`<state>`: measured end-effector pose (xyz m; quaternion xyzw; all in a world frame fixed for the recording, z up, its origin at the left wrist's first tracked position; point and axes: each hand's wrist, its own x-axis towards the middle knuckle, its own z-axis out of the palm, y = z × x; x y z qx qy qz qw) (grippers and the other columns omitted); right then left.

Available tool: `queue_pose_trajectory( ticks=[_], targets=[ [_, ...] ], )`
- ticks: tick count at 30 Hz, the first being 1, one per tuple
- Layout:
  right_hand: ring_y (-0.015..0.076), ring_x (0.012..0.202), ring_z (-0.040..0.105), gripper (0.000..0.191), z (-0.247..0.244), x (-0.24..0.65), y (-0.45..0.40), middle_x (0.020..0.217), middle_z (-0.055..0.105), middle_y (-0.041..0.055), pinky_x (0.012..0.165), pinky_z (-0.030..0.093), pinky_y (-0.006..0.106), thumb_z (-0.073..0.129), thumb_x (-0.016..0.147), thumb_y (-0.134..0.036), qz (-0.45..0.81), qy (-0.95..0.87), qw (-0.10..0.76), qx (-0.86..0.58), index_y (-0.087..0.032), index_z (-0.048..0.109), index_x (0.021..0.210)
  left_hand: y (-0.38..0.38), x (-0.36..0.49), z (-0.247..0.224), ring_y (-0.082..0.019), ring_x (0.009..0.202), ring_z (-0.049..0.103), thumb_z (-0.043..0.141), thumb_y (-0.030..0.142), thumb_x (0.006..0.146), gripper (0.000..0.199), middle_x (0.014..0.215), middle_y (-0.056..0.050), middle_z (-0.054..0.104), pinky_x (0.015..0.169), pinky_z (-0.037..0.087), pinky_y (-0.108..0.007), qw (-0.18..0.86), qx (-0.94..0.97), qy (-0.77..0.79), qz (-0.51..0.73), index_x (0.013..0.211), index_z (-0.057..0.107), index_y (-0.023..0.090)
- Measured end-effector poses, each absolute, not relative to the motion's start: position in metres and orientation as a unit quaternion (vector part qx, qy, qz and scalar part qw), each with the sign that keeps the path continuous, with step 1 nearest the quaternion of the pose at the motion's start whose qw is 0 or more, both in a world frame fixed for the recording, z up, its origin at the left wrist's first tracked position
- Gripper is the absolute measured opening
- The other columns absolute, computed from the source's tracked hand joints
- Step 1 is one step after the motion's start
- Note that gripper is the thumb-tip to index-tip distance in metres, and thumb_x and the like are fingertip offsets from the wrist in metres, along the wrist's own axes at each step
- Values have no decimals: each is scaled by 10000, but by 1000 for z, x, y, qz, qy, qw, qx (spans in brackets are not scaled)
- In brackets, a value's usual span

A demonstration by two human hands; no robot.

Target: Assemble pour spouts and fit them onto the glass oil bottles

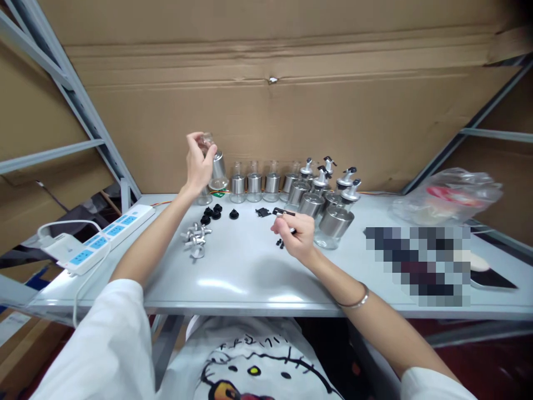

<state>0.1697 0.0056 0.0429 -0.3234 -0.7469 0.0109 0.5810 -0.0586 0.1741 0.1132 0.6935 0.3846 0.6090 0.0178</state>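
One bottle is being held up in the left hand, and five bottles with pourers are standing at the right

The left hand is clamping its fingers around the neck of one bottle, above the back of the table. The right hand is curling its fingers together on a black piece; whether this is one part or two, I cannot tell.

I am counting five bottles with pourers, standing close together. At least five bottles without pourers are standing along the back, one partly behind the left arm. Five black stoppers are lying in front: four grouped, one apart. The silver spouts are overlapping, so I cannot count them surely. Small black bits are lying just beside the right hand.

The held bottle is leaning slightly, its neck upward. It is showing clear glass at the neck and base, and a shiny metal sleeve between.
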Motion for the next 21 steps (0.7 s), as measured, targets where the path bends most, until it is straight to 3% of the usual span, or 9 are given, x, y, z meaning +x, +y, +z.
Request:
queue_pose_trajectory(
  ticks=[3,6,10,14,18,21],
  targets=[
    [127,481,501,358,40,172,5,511,525,3,527,404,270,366,914,-316,16,-744,603,-286,-200,539,623,127,-42,122,-235,1161,566,361,605,926,504,1163,-65,496,937,456,-395,22,707,315,633,1292,231,283],
    [146,580,540,192,36,170,7,690,579,21,599,445,306,432,905,-329,15,-721,644,-256,-209,567,841,66,-24,115,-223,1078,616,267,626,936,506,1137,-65,486,863,503,-385,94,756,292,578,1312,178,298],
    [155,687,585,219,31,164,8,906,567,38,647,496,343,436,927,-310,44,-694,685,-216,-273,445,1142,-7,-13,84,-201,927,654,239,641,924,495,1063,-77,532,749,553,-363,225,817,242,474,1288,172,312],
    [134,691,620,212,33,162,5,997,594,47,625,527,314,430,958,-307,52,-722,674,-146,-299,432,1170,-34,-12,56,-187,905,642,332,496,964,348,1012,-56,533,757,558,-378,290,814,144,482,1248,207,337],
    [161,700,654,220,36,165,0,902,663,50,646,548,324,464,949,-368,2,-746,638,-192,-252,537,1122,-31,-7,44,-169,912,629,395,373,973,307,985,-39,522,823,540,-389,334,782,80,520,1253,278,322],
    [179,766,655,262,37,164,-2,936,667,54,719,558,360,476,941,-353,24,-749,626,-216,-258,567,1168,-27,-3,41,-150,886,630,431,326,967,315,1009,-34,507,817,539,-372,363,766,43,529,1259,318,305]
  ],
)
